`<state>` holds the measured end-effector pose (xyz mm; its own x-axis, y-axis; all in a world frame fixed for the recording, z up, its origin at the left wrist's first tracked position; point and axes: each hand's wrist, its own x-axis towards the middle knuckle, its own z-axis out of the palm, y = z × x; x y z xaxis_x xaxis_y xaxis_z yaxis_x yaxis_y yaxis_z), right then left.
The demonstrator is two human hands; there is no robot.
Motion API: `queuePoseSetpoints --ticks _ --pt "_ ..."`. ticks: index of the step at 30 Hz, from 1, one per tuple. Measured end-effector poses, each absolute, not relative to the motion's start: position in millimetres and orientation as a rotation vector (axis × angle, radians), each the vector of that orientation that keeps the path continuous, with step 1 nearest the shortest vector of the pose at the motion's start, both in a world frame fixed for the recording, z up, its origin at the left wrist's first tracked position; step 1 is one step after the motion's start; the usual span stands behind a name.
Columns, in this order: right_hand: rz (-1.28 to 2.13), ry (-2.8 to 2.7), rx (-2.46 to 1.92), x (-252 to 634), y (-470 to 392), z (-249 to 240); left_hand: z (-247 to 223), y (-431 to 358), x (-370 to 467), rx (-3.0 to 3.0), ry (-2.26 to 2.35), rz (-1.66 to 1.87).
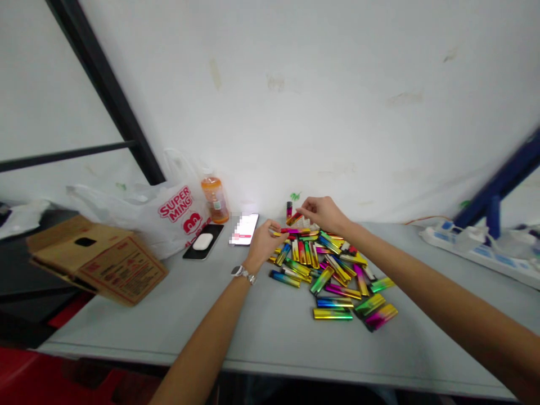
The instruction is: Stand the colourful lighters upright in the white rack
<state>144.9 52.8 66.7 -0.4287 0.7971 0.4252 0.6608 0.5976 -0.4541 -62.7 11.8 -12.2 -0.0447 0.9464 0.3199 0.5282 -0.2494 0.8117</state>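
Forearms partly out of view; right hand with a pinched lighter, left hand, grip unclear.

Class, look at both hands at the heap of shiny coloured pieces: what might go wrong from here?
The upright piece stands close to the right hand and might be knocked over. The loosely heaped pieces could slide if disturbed. The lit phone lies near the left hand and might get bumped.
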Motion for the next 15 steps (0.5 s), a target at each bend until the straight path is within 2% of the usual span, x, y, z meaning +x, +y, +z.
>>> queuePoseSetpoints --ticks 7,15 --pt "-0.092 -2.491 -1.389 107.2 88.6 67.0 -9.8 12.2 -77.3 1.898 1.747 1.076" --pt "-0.170 -2.586 -1.410 97.6 105.2 61.0 -9.4 9.3 -71.7 1.956 1.785 1.021"
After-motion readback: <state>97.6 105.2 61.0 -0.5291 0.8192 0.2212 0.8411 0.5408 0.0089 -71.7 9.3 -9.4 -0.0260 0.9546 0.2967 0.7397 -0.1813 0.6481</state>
